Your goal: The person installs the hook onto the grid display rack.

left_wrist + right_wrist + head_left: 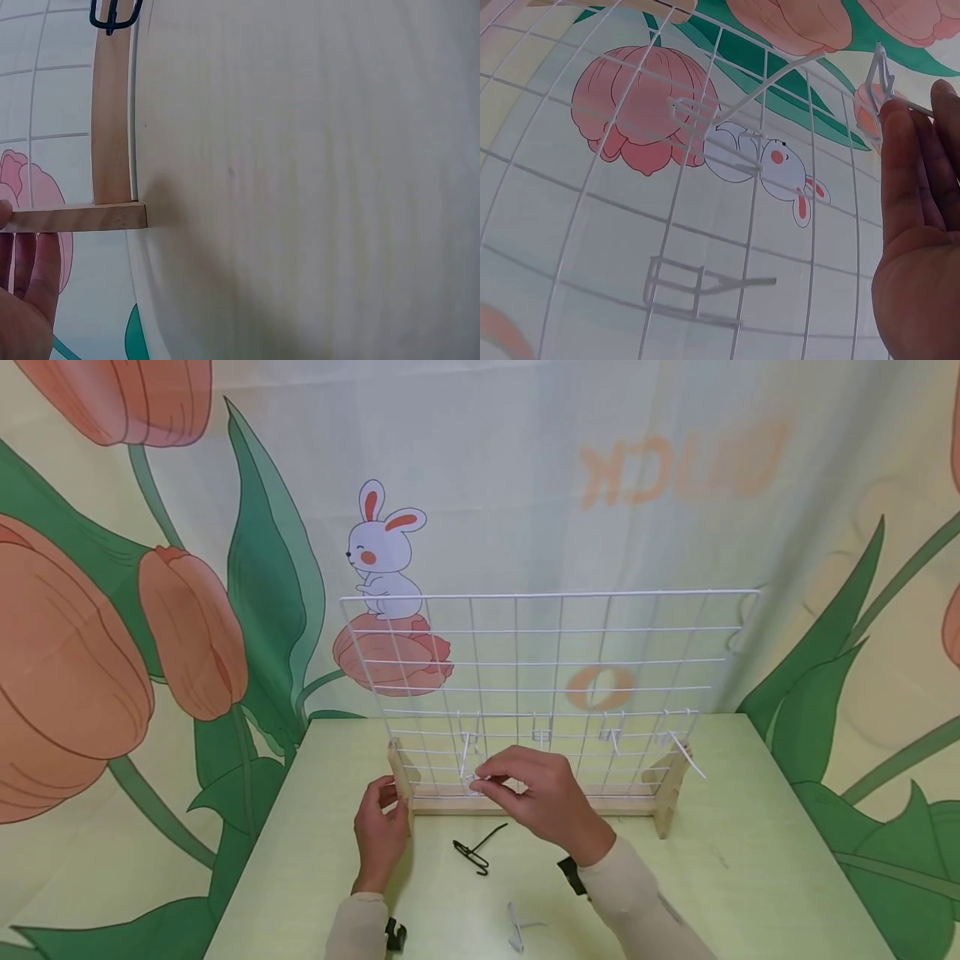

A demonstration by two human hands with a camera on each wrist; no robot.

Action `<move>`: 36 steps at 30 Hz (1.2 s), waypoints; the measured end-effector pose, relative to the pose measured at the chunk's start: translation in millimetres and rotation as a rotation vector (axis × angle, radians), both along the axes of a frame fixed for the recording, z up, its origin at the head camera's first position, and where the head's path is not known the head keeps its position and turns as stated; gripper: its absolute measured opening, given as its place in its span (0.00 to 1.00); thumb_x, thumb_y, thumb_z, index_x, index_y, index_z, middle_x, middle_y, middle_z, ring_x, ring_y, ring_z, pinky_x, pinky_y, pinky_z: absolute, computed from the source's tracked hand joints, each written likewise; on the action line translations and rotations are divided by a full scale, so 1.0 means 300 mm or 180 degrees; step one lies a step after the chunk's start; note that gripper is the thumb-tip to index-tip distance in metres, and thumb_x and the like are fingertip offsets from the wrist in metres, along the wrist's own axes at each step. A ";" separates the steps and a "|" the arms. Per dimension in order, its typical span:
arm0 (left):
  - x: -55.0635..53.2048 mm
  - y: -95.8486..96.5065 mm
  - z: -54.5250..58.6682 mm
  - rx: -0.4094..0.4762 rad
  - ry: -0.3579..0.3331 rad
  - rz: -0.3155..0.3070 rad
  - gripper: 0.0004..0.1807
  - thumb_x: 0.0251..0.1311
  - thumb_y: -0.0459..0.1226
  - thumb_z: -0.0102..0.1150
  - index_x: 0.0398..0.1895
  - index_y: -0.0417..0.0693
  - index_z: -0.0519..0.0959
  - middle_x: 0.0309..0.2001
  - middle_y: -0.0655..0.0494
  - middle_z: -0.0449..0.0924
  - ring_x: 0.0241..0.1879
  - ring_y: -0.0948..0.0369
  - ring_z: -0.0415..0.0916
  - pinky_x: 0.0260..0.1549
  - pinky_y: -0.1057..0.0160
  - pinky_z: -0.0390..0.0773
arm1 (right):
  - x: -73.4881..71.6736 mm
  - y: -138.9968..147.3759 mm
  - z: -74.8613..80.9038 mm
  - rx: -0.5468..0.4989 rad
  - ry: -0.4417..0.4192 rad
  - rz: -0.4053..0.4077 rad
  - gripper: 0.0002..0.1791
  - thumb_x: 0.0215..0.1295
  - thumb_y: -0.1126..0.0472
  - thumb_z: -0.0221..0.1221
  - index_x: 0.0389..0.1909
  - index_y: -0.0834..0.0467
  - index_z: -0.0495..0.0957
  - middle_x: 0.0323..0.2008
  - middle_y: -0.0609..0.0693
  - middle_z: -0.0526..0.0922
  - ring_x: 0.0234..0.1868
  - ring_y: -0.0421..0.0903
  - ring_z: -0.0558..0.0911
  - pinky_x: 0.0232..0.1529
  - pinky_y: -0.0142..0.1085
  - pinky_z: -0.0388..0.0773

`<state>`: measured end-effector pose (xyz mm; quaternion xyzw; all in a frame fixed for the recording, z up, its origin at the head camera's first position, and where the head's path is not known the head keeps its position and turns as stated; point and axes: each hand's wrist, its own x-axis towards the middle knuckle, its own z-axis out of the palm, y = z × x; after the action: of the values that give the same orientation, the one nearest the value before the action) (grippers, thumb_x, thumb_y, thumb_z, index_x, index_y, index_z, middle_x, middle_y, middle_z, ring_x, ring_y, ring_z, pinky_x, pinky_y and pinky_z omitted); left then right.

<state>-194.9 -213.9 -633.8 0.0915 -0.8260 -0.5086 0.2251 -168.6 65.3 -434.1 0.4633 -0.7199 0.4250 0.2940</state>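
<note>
My right hand (543, 797) pinches a white wire hook (882, 71) between thumb and fingers, in front of the lower left part of a white wire grid rack (547, 595). Its wire end sticks out past the fingertips in the right wrist view. My left hand (381, 835) grips the wooden foot (90, 217) at the rack's left end, thumb on one side and fingers on the other. Several white hooks hang in a row across the grid, one of them (700, 291) near the right hand.
On the table (780, 860) lie a black hook (471, 857) in front of the rack and another white hook (516, 931) nearer to me. A second wooden foot (667, 797) supports the rack's right end. Behind hangs a curtain (495, 485) printed with tulips and a rabbit.
</note>
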 end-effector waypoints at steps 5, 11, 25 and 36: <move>-0.001 -0.002 0.002 0.0030 -0.0035 -0.0001 0.20 0.68 0.30 0.66 0.62 0.49 0.77 0.52 0.49 0.85 0.53 0.52 0.86 0.48 0.53 0.90 | -0.025 -0.049 0.012 0.0111 0.0081 -0.0023 0.10 0.56 0.65 0.78 0.37 0.57 0.88 0.34 0.47 0.91 0.34 0.37 0.88 0.38 0.23 0.85; -0.001 -0.003 0.004 0.0026 -0.0035 -0.0007 0.20 0.68 0.30 0.66 0.62 0.49 0.77 0.52 0.48 0.85 0.54 0.51 0.86 0.49 0.51 0.90 | -0.051 -0.104 0.016 0.0246 0.0160 -0.0095 0.08 0.60 0.62 0.77 0.37 0.57 0.88 0.34 0.46 0.90 0.34 0.35 0.87 0.39 0.22 0.85; 0.000 -0.003 0.007 -0.0005 0.0060 -0.0050 0.21 0.68 0.29 0.66 0.61 0.48 0.78 0.52 0.48 0.86 0.53 0.51 0.86 0.47 0.53 0.91 | -0.122 -0.214 0.022 0.0443 0.0234 -0.0239 0.05 0.61 0.61 0.76 0.36 0.56 0.90 0.34 0.45 0.90 0.33 0.35 0.87 0.39 0.21 0.83; 0.004 -0.011 0.008 -0.0046 0.0089 -0.0064 0.21 0.67 0.28 0.66 0.61 0.48 0.78 0.51 0.48 0.86 0.52 0.50 0.87 0.47 0.51 0.91 | -0.170 -0.287 0.043 0.0521 0.0132 -0.0405 0.04 0.63 0.61 0.75 0.36 0.56 0.90 0.33 0.45 0.90 0.31 0.35 0.85 0.38 0.21 0.82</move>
<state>-193.7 -217.2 -631.2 0.0745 -0.8273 -0.5061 0.2322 -219.7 -21.0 -421.3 0.4478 -0.7740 0.3356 0.2963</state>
